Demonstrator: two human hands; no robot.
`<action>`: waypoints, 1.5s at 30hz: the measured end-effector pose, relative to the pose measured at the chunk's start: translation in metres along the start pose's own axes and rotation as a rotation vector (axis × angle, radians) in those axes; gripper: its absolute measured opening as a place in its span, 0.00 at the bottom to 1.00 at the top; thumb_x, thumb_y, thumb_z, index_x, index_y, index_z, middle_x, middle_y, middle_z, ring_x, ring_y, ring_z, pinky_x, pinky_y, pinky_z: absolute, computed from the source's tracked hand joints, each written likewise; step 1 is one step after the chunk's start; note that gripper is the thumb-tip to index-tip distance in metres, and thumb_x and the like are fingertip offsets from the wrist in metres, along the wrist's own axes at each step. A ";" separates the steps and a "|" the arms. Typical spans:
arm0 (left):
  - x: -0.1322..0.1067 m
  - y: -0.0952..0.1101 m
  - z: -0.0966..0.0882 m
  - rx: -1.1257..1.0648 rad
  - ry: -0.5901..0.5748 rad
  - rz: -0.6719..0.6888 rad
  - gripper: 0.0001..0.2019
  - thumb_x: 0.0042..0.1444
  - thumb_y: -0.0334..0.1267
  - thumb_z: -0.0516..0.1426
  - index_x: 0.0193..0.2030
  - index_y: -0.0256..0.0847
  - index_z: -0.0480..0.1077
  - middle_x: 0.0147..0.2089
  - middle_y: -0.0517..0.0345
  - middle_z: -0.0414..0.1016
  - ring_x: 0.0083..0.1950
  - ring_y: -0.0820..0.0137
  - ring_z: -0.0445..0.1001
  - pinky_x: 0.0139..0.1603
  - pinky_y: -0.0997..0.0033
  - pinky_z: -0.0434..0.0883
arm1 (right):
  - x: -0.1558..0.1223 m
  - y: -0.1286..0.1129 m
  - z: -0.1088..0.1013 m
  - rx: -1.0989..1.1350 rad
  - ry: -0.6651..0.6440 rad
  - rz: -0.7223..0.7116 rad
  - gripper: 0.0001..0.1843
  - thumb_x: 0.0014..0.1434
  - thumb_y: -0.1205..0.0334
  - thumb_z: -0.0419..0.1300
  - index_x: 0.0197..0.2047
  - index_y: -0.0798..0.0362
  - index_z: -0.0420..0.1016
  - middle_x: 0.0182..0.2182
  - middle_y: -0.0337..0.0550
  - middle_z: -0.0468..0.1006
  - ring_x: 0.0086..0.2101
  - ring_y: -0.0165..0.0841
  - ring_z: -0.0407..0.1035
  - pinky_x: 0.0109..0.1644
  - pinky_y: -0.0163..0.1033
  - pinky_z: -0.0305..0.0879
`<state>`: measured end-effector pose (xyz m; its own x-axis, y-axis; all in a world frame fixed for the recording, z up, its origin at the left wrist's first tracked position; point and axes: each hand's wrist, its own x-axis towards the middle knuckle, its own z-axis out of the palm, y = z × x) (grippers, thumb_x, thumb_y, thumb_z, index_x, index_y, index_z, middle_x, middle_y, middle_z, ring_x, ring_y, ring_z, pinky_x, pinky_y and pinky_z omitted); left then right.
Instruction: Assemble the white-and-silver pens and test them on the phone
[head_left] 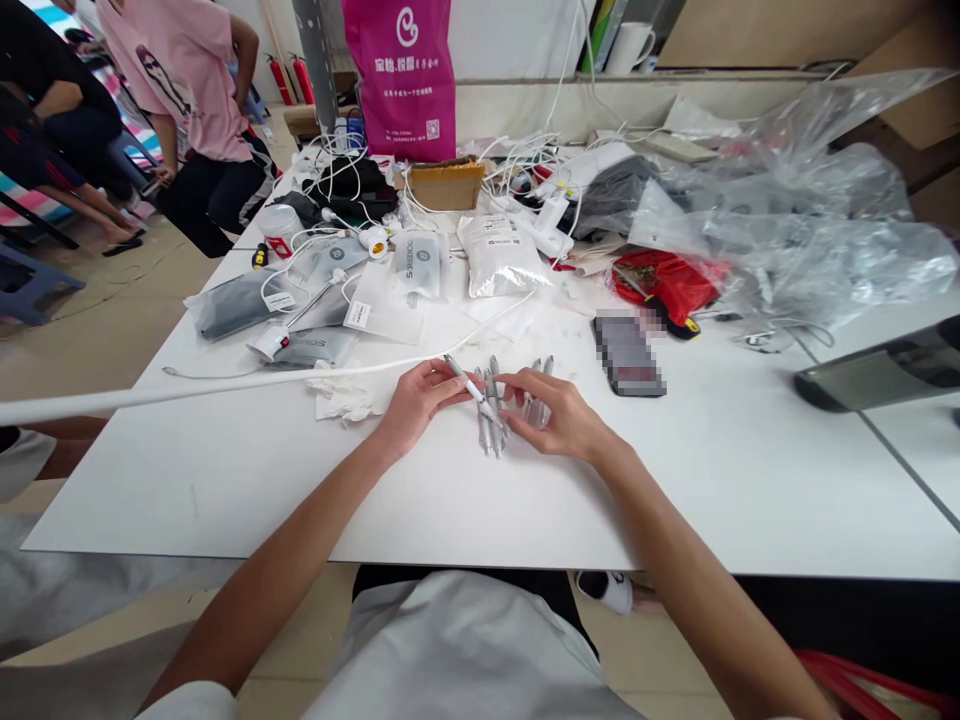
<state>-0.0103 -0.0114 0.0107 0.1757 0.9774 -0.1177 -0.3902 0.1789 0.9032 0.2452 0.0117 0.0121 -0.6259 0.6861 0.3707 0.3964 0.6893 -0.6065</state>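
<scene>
My left hand [418, 402] pinches a silver and white pen [466, 380], which slants down to the right over the table. Close by on the right, my right hand [559, 412] has its thumb and index finger apart around the pen's lower end. Whether the thumb touches the pen or a clear sleeve on it, I cannot tell. Beneath the held pen lie more silver pens [495, 440], side by side on the white table [420, 500]. Further pens [546, 368] stick out behind my right hand, which partly hides them.
A phone [630, 355] lies to the right, with a dark cylinder [885, 372] beyond it. White cable [225, 392] crosses from the left. Behind are bagged packets [502, 255], a red bag [667, 278], clear plastic [817, 220] and tangled wires. A person in pink [180, 80] sits at the back left.
</scene>
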 end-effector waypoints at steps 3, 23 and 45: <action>-0.001 -0.002 0.003 0.005 0.001 0.010 0.17 0.56 0.42 0.74 0.40 0.38 0.72 0.47 0.49 0.86 0.54 0.57 0.85 0.65 0.46 0.78 | 0.001 -0.006 0.009 0.065 -0.024 0.018 0.23 0.75 0.53 0.59 0.70 0.47 0.70 0.44 0.48 0.83 0.41 0.39 0.78 0.49 0.46 0.75; 0.001 -0.007 -0.011 0.864 0.007 0.549 0.11 0.72 0.46 0.61 0.51 0.45 0.82 0.49 0.51 0.84 0.49 0.63 0.81 0.55 0.60 0.76 | 0.000 0.012 0.007 -0.223 -0.002 0.034 0.15 0.78 0.53 0.53 0.56 0.50 0.76 0.38 0.48 0.82 0.35 0.40 0.73 0.41 0.44 0.65; 0.001 -0.011 -0.015 1.185 -0.009 0.696 0.11 0.73 0.48 0.62 0.51 0.44 0.75 0.44 0.55 0.81 0.43 0.65 0.77 0.50 0.61 0.72 | 0.002 0.013 0.006 -0.226 0.041 -0.046 0.16 0.80 0.57 0.51 0.53 0.51 0.79 0.36 0.46 0.78 0.35 0.37 0.71 0.42 0.43 0.65</action>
<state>-0.0201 -0.0108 -0.0053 0.2709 0.8231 0.4990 0.5976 -0.5503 0.5832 0.2447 0.0211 0.0006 -0.6209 0.6586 0.4250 0.5113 0.7513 -0.4173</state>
